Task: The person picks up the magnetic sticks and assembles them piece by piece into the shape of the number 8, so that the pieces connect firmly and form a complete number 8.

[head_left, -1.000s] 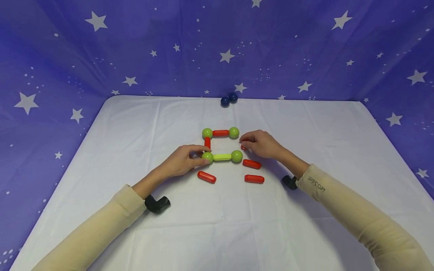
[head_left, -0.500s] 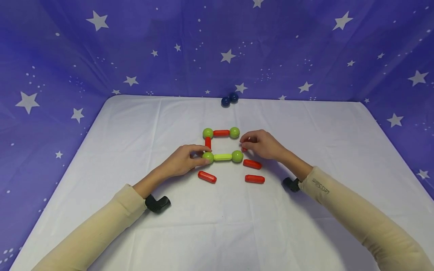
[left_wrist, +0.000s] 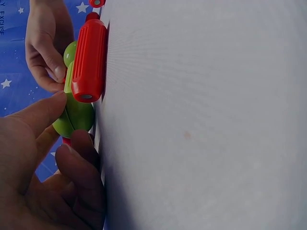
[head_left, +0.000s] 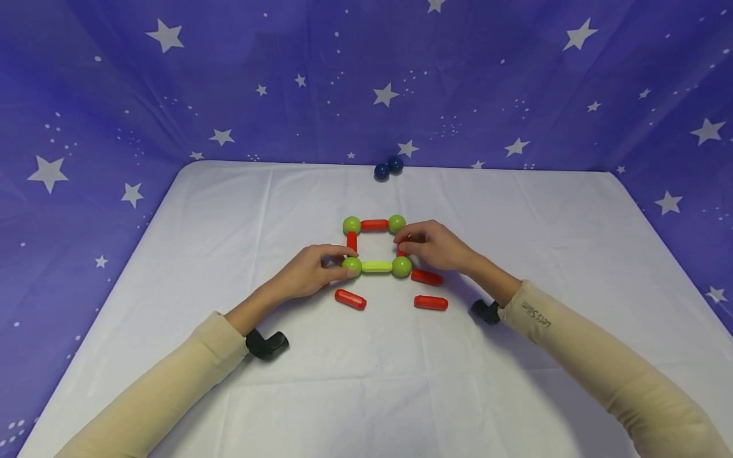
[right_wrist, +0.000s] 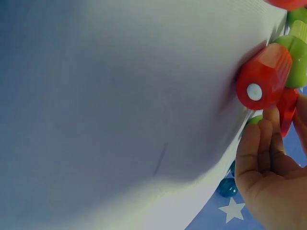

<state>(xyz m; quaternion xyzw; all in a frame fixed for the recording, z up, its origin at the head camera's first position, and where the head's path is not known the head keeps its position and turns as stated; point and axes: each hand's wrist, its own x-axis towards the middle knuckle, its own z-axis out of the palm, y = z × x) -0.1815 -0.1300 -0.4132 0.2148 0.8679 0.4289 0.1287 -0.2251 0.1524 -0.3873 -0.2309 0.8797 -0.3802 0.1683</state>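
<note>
In the head view, green balls and rods form a square on the white cloth. My left hand (head_left: 312,272) pinches the near-left green ball (head_left: 352,267) between thumb and fingers. A yellow-green rod (head_left: 376,267) joins that ball to the near-right green ball (head_left: 401,266). My right hand (head_left: 438,247) pinches a red rod (right_wrist: 288,110) at the square's right side; its near end appears to meet the near-right ball. My fingers hide its far end, below the far-right green ball (head_left: 396,224). Red rods form the far side (head_left: 375,225) and left side (head_left: 352,242).
Loose red rods lie close by: one (head_left: 350,299) in front of the left hand, two more (head_left: 427,277) (head_left: 431,303) near the right hand. Two dark blue balls (head_left: 382,172) sit at the table's back edge, before a starry purple curtain (head_left: 321,114).
My right hand has moved left with the red rod, from beside the square to its right side. The near-right ball has shifted very slightly. My left hand has stayed on its ball.
</note>
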